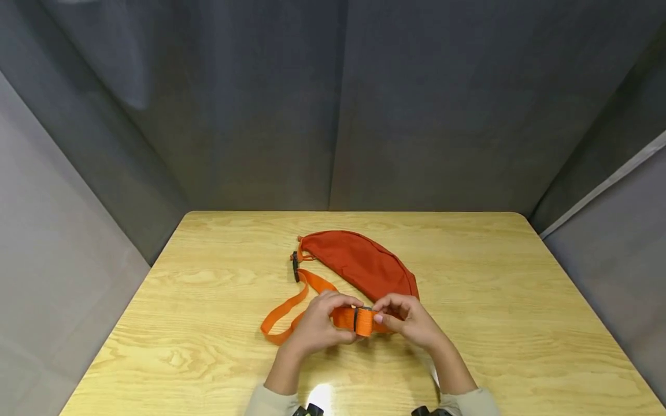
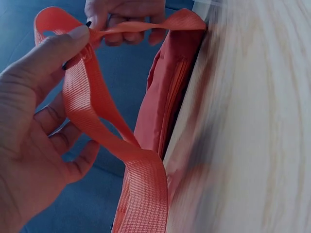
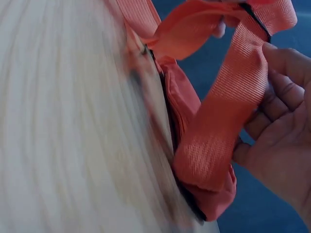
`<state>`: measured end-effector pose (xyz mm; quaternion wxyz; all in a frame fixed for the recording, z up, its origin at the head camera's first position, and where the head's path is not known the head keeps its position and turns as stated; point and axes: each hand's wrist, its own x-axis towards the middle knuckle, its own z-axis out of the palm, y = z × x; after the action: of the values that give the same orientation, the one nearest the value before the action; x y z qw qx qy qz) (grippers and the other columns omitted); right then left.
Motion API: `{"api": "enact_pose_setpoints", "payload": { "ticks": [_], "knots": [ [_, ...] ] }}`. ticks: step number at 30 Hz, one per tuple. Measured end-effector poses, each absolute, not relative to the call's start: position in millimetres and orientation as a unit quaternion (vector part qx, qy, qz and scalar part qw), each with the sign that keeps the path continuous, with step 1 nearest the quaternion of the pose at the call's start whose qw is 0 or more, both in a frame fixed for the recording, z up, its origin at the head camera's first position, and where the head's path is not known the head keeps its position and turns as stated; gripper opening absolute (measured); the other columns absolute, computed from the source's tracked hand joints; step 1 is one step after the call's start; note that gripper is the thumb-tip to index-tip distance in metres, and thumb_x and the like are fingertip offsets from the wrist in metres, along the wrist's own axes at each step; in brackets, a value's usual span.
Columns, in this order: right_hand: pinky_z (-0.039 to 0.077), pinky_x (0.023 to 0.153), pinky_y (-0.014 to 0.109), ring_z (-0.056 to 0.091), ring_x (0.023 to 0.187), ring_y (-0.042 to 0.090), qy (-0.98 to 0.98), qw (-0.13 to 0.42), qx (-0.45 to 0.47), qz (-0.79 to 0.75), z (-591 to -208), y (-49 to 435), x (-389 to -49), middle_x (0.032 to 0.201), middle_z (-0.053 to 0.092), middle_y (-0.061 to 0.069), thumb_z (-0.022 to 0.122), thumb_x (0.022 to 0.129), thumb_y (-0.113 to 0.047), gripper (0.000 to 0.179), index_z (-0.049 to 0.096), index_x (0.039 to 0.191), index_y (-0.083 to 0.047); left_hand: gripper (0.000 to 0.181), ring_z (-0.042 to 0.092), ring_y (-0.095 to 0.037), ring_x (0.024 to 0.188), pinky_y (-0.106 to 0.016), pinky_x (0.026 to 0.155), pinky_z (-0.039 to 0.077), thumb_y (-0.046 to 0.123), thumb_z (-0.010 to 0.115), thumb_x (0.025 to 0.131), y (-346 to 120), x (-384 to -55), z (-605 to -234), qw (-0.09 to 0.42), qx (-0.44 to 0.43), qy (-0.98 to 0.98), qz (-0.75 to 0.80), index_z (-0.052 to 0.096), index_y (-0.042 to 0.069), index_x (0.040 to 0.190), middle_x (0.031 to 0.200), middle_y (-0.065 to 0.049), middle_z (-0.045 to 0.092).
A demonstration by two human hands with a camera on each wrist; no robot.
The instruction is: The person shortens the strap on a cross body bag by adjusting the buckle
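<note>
A red waist bag (image 1: 359,263) lies on the table, its orange webbing strap (image 1: 281,318) looping out to the left and along the near side. My left hand (image 1: 318,325) pinches the strap between thumb and forefinger at a black strap slider (image 1: 356,319), raised just in front of the bag. On the other side of the slider, my right hand (image 1: 412,322) pinches the webbing with thumb and fingertips. A short loop of strap bulges out between the hands. From the right wrist, the slider (image 3: 256,22) shows as a dark bar across the webbing.
A black side-release buckle (image 1: 295,267) joins the strap at the bag's left end. The light wooden table (image 1: 208,277) runs back to a grey curtain (image 1: 260,115), with grey panels at both sides.
</note>
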<state>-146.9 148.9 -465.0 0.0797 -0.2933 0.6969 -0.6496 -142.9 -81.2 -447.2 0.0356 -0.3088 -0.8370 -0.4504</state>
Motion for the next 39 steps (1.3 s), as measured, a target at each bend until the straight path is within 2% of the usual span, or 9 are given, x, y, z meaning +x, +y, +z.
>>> {"api": "enact_pose_setpoints", "payload": {
  "ticks": [4,7,9,14,20,29,34,39],
  "knots": [
    [0.049,0.076,0.034,0.059,0.089,0.022,0.741,0.086,-0.285,-0.602,-462.9,153.1,-144.0,0.100,0.063,0.010,0.069,0.084,-0.006,0.034,0.058,0.115,-0.003,0.051,0.049,-0.009,0.088,-0.030,0.077,0.043,0.013,0.085,0.062,-80.6,-143.5,-450.0,0.037,-0.307,-0.829,-0.466,0.066,0.021,0.109,0.101,0.014,0.062],
    [0.045,0.083,0.035,0.058,0.095,0.022,0.771,0.087,-0.283,-0.565,-461.6,154.7,-143.2,0.106,0.062,0.004,0.073,0.081,-0.013,0.045,0.055,0.122,-0.009,0.052,0.049,-0.010,0.088,-0.031,0.077,0.043,0.013,0.086,0.062,-79.4,-143.9,-449.8,0.037,-0.305,-0.825,-0.474,0.066,0.021,0.110,0.103,0.013,0.062],
    [0.046,0.081,0.034,0.058,0.093,0.021,0.784,0.083,-0.280,-0.548,-462.5,155.6,-143.0,0.106,0.061,0.002,0.072,0.082,-0.014,0.043,0.055,0.121,-0.010,0.053,0.050,-0.010,0.088,-0.032,0.077,0.044,0.013,0.086,0.062,-79.1,-144.7,-449.6,0.039,-0.305,-0.823,-0.477,0.066,0.021,0.109,0.102,0.013,0.062],
    [0.047,0.078,0.033,0.058,0.090,0.024,0.791,0.080,-0.265,-0.546,-453.9,153.2,-138.1,0.104,0.062,0.007,0.071,0.081,-0.004,0.039,0.055,0.117,-0.002,0.052,0.052,-0.010,0.089,-0.031,0.078,0.045,0.014,0.087,0.063,-79.5,-147.1,-448.6,0.034,-0.311,-0.822,-0.476,0.066,0.020,0.110,0.102,0.011,0.062],
    [0.046,0.081,0.042,0.059,0.091,0.022,0.791,0.049,-0.282,-0.541,-454.0,143.0,-139.9,0.101,0.063,0.007,0.077,0.072,0.004,0.060,0.049,0.125,-0.001,0.049,0.054,-0.009,0.093,-0.030,0.081,0.045,0.013,0.085,0.066,-80.8,-150.0,-448.2,0.023,-0.313,-0.825,-0.469,0.065,0.018,0.111,0.104,0.009,0.063],
    [0.047,0.077,0.035,0.059,0.087,0.016,0.803,0.012,-0.288,-0.522,-456.3,139.3,-140.8,0.099,0.061,-0.004,0.082,0.071,-0.017,0.057,0.053,0.121,-0.014,0.047,0.054,-0.010,0.095,-0.030,0.081,0.044,0.022,0.084,0.069,-81.5,-151.7,-450.0,0.024,-0.316,-0.831,-0.458,0.066,0.019,0.112,0.106,0.009,0.063],
    [0.050,0.071,0.034,0.059,0.082,0.016,0.798,-0.003,-0.293,-0.527,-456.1,139.1,-140.8,0.098,0.062,-0.003,0.082,0.070,-0.011,0.051,0.056,0.113,-0.016,0.049,0.053,-0.010,0.093,-0.031,0.079,0.044,0.025,0.085,0.067,-80.6,-150.3,-449.4,0.049,-0.328,-0.821,-0.465,0.066,0.018,0.112,0.101,0.009,0.062],
    [0.050,0.071,0.036,0.059,0.083,0.018,0.790,-0.011,-0.283,-0.544,-454.8,140.9,-139.4,0.101,0.062,-0.001,0.082,0.067,-0.002,0.050,0.057,0.110,-0.013,0.051,0.053,-0.014,0.094,-0.035,0.081,0.045,0.028,0.086,0.065,-82.4,-149.4,-449.0,0.079,-0.335,-0.809,-0.476,0.066,0.016,0.110,0.099,0.004,0.061]
  ]
}}
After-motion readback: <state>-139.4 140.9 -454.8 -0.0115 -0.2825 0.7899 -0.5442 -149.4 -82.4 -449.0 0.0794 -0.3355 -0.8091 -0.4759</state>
